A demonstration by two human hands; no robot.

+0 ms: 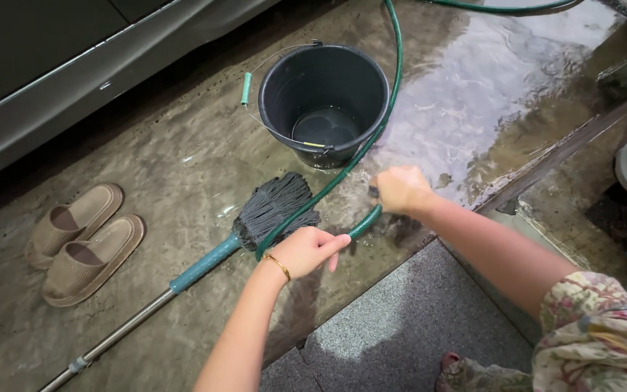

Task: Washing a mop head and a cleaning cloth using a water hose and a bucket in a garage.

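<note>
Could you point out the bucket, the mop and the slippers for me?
bucket [282, 87]: head view, on the black inner wall at the left.
mop [273, 203]: head view, on the dark stringy head.
slippers [85, 243]: head view, on the tan pair, where the two meet.

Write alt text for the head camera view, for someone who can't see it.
Two bare hands, the left hand and the right hand, grip a thin green garden hose over a wet concrete floor. Beside it stand a black plastic bucket holding a little water, a grey string mop lying flat and tan slippers.
</note>
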